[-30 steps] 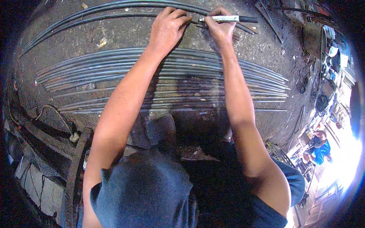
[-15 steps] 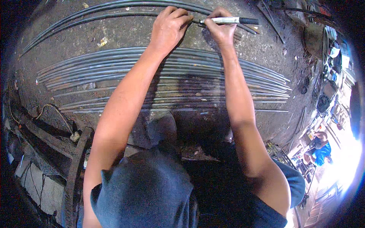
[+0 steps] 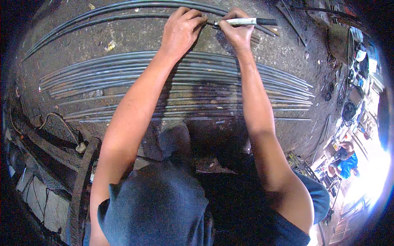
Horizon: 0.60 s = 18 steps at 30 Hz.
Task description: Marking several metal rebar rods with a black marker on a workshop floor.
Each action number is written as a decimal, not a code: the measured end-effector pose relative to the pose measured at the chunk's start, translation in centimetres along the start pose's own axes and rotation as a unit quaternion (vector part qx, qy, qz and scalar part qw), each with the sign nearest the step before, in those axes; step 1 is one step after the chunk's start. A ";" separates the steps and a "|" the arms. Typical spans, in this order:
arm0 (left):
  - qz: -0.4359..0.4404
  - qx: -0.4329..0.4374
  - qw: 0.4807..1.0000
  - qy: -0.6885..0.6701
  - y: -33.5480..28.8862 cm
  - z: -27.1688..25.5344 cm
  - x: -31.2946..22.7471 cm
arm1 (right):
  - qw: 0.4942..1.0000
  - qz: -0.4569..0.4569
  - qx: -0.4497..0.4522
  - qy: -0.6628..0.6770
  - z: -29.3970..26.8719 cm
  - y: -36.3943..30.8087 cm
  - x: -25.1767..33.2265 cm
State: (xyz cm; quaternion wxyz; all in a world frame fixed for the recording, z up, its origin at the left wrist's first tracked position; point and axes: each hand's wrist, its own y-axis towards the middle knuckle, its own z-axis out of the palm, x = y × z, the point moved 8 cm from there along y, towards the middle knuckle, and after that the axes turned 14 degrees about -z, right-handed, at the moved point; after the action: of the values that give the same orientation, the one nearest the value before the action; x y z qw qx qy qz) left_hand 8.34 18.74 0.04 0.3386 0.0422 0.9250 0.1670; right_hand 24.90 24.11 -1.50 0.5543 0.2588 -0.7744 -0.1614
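Metal rods (image 3: 205, 77) lie side by side across the floor (image 3: 135, 39) before a worker (image 3: 156, 205), with a smaller set of rods (image 3: 143, 15) beyond. At the farther set, the left hand (image 3: 180, 30) sits just left of the right hand (image 3: 239, 30), a marker (image 3: 246, 21) in its grip. A cable (image 3: 65, 123) lies near the closer rods' left ends; another person (image 3: 347, 164) is far right.

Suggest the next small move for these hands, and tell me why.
Probably a short stroke of the marker by the right hand, with the left hand steadying the metal rod: the marker is pinched in the right hand, white end toward the left hand, which is at the rod. Whether the marker touches metal is unclear.
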 end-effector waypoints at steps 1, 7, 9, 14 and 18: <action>0.000 0.000 1.000 0.000 0.0 0.0 -0.1 | 1.000 0.022 -0.015 0.014 -0.2 -0.2 -0.3; -0.015 0.041 0.999 0.010 -0.2 0.5 0.2 | 1.000 0.019 -0.013 -0.005 -0.3 -0.8 -1.1; -0.014 0.038 0.999 0.009 -0.2 0.6 0.2 | 0.999 0.024 -0.020 -0.012 -0.4 -1.0 -1.6; -0.010 0.035 0.999 0.009 -0.1 0.7 0.2 | 0.998 0.060 -0.006 -0.008 -0.7 -1.5 -3.3; -0.009 0.031 0.999 0.015 -0.1 0.6 0.4 | 1.000 0.018 0.004 -0.004 -0.5 -0.9 -2.4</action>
State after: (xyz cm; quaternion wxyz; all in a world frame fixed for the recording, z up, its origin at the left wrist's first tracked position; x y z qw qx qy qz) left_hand 8.38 18.89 -0.69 0.3247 0.0415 0.9352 0.1355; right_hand 26.21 24.77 -3.68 0.5532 0.2467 -0.7815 -0.1494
